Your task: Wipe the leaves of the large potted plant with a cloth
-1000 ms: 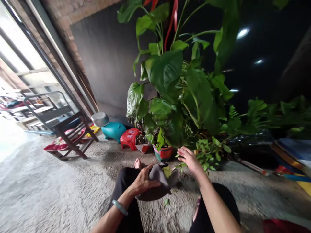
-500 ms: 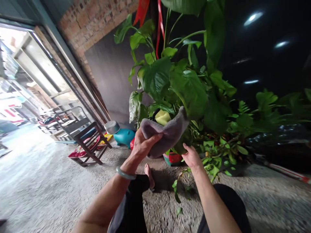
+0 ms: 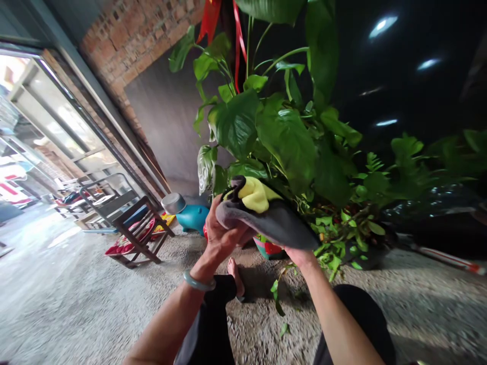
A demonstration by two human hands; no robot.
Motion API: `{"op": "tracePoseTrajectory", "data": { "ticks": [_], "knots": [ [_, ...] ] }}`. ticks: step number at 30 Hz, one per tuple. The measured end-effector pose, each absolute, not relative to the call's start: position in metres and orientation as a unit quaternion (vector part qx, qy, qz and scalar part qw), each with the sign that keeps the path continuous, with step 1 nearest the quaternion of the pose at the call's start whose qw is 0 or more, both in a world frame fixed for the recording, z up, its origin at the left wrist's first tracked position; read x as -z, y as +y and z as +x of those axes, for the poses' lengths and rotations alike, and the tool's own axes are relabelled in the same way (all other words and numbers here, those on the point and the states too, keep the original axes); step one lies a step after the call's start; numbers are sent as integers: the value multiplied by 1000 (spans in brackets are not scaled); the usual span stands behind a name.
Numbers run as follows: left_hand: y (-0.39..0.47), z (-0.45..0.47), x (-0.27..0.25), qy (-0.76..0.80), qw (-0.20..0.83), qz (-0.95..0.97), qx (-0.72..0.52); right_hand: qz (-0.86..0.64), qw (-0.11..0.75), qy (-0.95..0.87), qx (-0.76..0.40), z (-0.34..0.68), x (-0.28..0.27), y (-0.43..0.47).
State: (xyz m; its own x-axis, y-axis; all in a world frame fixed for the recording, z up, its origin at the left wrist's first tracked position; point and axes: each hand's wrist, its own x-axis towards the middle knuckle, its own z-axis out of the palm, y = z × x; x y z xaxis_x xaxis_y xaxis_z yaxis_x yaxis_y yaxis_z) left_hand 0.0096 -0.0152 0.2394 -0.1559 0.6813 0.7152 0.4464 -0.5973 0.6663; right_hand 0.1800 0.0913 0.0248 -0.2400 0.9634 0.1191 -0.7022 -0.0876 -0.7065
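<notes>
A bunched soft cloth (image 3: pixel 262 220), grey with a bright yellow part folded on top and some black at the edge, is gripped in my left hand (image 3: pixel 224 228). The thumb presses on its near side. My right hand (image 3: pixel 300 256) is under the cloth's right end, and its fingers are hidden by the cloth. Right behind the cloth stands a leafy potted plant with broad green leaves (image 3: pixel 287 142). Its pot (image 3: pixel 268 249), green and red, shows partly below the cloth.
To the left are a wooden chair (image 3: pixel 133 228) with a red cushion, a blue animal-shaped thing (image 3: pixel 192 219) and a metal bowl (image 3: pixel 174 204). Red ribbons (image 3: pixel 239 45) hang among the stems. Lower plants (image 3: pixel 365 223) spread to the right. My bare foot (image 3: pixel 236 276) is on the rough floor.
The cloth has turned and tipped to the right, showing more of its yellow part. My right hand, earlier visible beside a leaf, is now beneath the cloth's end.
</notes>
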Motion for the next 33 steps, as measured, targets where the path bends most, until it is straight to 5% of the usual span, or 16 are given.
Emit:
{"op": "tracePoseTrajectory", "data": {
  "ticks": [3,5,10,26,33],
  "knots": [
    [10,15,-225,412,-130,679,-594,-198,589,-316,-717,179,-29,90],
    [21,21,-197,437,-149,727,-508,-207,588,-312,-717,180,-33,87],
    [17,34,-129,509,7,812,-285,-238,583,-324,-706,189,-41,77],
    [55,47,-175,407,297,828,-247,-239,605,-332,-684,219,-67,71],
    [42,49,-161,482,310,781,-247,-231,602,-327,-691,220,-68,71]
  ]
}}
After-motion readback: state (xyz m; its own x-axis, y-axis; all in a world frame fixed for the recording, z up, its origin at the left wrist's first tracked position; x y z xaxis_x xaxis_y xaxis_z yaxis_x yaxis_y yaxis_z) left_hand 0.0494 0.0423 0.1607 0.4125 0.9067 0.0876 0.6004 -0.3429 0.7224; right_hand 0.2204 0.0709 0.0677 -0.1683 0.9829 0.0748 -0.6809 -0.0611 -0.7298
